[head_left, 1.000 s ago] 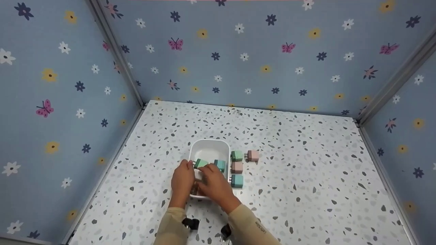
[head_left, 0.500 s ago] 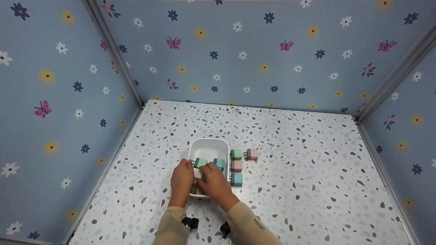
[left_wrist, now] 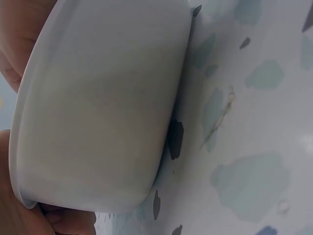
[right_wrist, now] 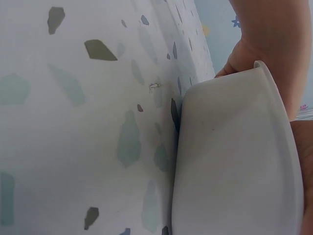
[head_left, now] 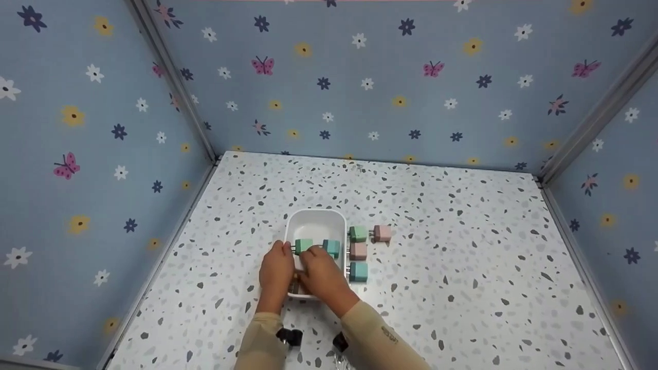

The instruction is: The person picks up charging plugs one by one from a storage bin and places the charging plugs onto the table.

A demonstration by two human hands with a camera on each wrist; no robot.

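A white tub [head_left: 315,220] stands on the table. My left hand [head_left: 276,271] holds its left rim; in the left wrist view its fingers [left_wrist: 73,221] curl beneath the rim. My right hand [head_left: 323,275] reaches over the near half of the tub. Its fingertips pinch the near edge of a green charger plug [head_left: 303,245], whose prongs point left. Beside that plug, a teal charger plug [head_left: 330,248] lies within the tub. Something brownish low in the tub is mostly hidden by the right hand.
Right of the tub stand a green plug [head_left: 358,234], a pink plug [head_left: 358,251] and a teal plug [head_left: 359,272] in a column. Another pink plug [head_left: 382,233] lies farther right. Flowered panels [head_left: 360,77] enclose the speckled table [head_left: 462,246].
The green plug in the tub has turned from tilted to nearly level under the right fingertips. The left hand and the tub have stayed in place.
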